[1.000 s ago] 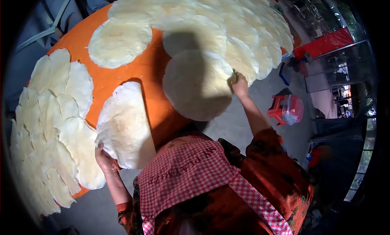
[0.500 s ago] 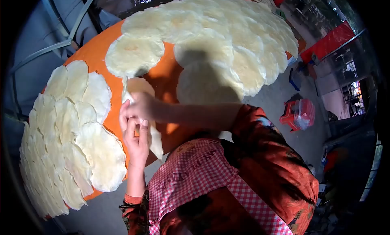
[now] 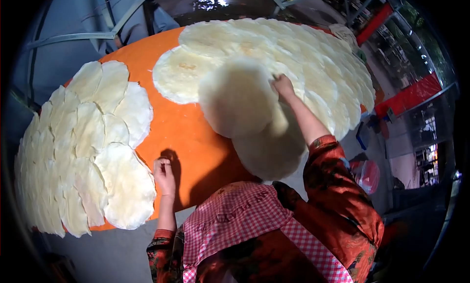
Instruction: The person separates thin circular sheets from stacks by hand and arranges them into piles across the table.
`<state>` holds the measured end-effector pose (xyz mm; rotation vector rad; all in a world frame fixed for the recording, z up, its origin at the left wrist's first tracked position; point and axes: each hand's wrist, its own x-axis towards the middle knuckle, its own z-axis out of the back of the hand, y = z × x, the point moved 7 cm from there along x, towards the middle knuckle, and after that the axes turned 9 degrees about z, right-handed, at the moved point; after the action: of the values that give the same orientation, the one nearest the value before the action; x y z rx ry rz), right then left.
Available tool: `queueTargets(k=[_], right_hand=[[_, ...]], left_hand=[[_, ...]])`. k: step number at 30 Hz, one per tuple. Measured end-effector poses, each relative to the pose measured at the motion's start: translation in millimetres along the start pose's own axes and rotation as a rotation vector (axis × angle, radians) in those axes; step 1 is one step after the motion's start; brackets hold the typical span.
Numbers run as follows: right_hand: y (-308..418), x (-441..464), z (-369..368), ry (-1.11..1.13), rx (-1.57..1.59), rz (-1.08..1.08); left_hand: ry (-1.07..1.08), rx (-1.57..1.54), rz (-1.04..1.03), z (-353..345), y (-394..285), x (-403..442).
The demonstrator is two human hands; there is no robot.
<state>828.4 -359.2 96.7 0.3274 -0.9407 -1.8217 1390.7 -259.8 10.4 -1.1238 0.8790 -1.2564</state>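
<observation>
Orange sheeting covers the worktop [image 3: 181, 131], one unit; its bare surface shows between two groups of sheets and reaches the near edge. Right group [image 3: 318, 77]: thin, round, pale cream sheets with irregular rims, overlapped like scales along the far edge and the right end. Left group [image 3: 73, 151]: sheets of the same kind, overlapped at the left end. Overlap prevents an exact count in either group.

Garment [image 3: 342, 204]: one, dark red, patterned. Apron [image 3: 235, 214]: one, red-and-white check, worn over the garment at the near edge.

Held sheet [image 3: 235, 99]: one, round, pale cream, blurred, with shadow across its face. Position: at the inner margin of the right group, partly covering in view one shaded sheet [image 3: 269, 156] that extends to the near edge. Its height above the worktop cannot be determined.

Hands: two. Right hand [image 3: 285, 86]: fingers pinching the right rim of the held sheet. Left hand [image 3: 164, 175]: fingers curled inward, nothing visible in the grip, over bare orange surface just beside the left group, toward the near edge.

Lettering [image 3: 230, 217]: dark capitals across the apron, only partly legible.
</observation>
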Motion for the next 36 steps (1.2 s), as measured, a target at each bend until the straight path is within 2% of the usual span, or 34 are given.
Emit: queueTargets(k=[2, 4, 6, 8, 9, 10, 13, 15, 18, 19, 22, 23, 26, 29, 32, 36], right_hand=[[-8, -5, -18, -0.159, -0.282, 0.168], [8, -11, -98, -0.198, 0.105, 0.474], [37, -28, -201, 0.276, 0.005, 0.4], [117, -58, -241, 0.262, 0.195, 0.624], [138, -62, -270, 0.347, 0.039, 0.635], [146, -63, -303, 0.274, -0.065, 0.74], [186, -50, -356, 0.302, -0.272, 0.734], [208, -37, -368, 0.385, -0.451, 0.709], [204, -29, -392, 0.285, -0.55, 0.734], [196, -28, -400, 0.363, -0.575, 0.708], [191, -37, -409, 0.372, -0.716, 0.714], [191, -37, -414, 0.473, -0.734, 0.666], [206, -38, -410, 0.286, -0.821, 0.768], [215, -25, -410, 0.375, -0.82, 0.697], [148, 54, -475, 0.366, -0.448, 0.866], [264, 100, -370, -0.228, -0.428, 1.223]], left_hand=[[-0.036, 0.161, -0.089, -5, 17, -1], [-0.02, 0.5, -0.217, -18, 10, -5], [-0.089, 0.731, -0.333, -33, -1, -9], [-0.074, 0.746, -0.347, -39, 9, -4], [-0.074, 0.754, -0.345, -38, 11, -4], [-0.078, 0.762, -0.349, -38, 14, -2], [-0.057, 0.791, -0.311, -37, 26, 4], [-0.054, 0.783, -0.291, -38, 24, 6], [-0.051, 0.827, -0.255, -36, 24, 10], [-0.049, 0.838, -0.236, -35, 28, 9], [-0.046, 0.814, -0.202, -35, 30, 6], [-0.047, 0.802, -0.211, -34, 32, 7], [-0.02, 0.795, -0.174, -31, 38, 6], [0.014, 0.778, -0.168, -30, 61, 2], [-0.037, 0.758, -0.228, -24, 31, 7], [-0.048, 0.657, -0.253, -13, 14, 4]])
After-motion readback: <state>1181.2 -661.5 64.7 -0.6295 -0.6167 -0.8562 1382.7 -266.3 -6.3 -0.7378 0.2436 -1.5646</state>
